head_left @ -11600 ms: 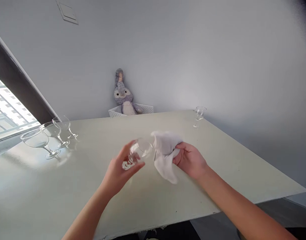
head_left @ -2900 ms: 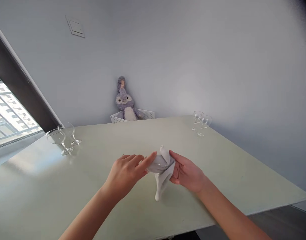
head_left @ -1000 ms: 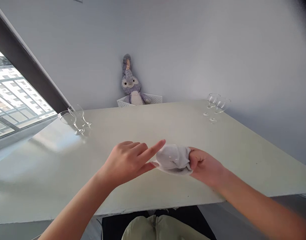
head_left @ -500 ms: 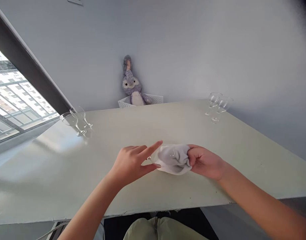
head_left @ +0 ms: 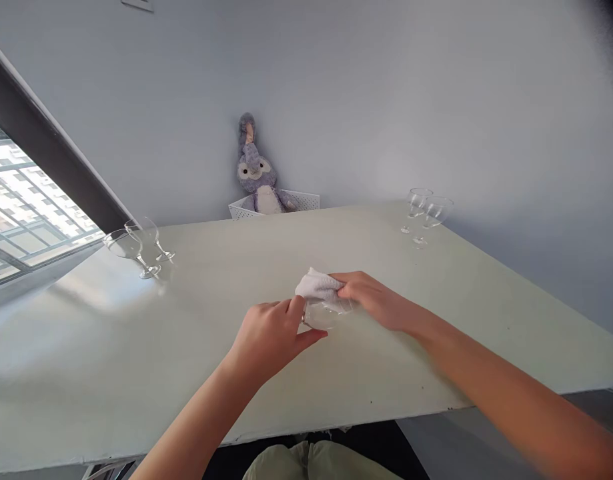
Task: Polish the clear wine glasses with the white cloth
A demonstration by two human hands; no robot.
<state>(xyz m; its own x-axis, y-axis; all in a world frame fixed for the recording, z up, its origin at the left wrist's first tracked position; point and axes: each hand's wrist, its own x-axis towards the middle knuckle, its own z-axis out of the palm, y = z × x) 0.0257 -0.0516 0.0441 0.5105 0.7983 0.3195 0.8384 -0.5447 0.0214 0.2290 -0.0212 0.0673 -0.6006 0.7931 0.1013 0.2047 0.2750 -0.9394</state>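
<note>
Clear stemmed glass with a rounded bowl [head_left: 320, 318] lies tipped on its side between the person's two hands, over the near half of the broad, pale, smooth-topped table [head_left: 236, 257]. Its long axis runs roughly left to right: the stem end points into the left hand [head_left: 269, 337], and the bowl reaches out from those fingers toward the right hand [head_left: 373, 300]. Left is plainly the nearer hand to the glass, curled narrow about its stem end, fingers on the far side and thumb stretched along the near side (the foot is hidden in the palm). The right hand pinches a soft white fabric cloth [head_left: 319, 287], which lies across the far, upper side of the bowl, so that only the cloth clearly separates those fingertips from the glass. Whether any of it goes inside the rim cannot be told, nor whether the bowl touches the tabletop. Two clear, wide-bowled stemmed glasses [head_left: 132, 253] stand upright well to the left by the window, and two clear, smaller-looking stemmed glasses [head_left: 433, 219] stand upright near the far right corner.
</note>
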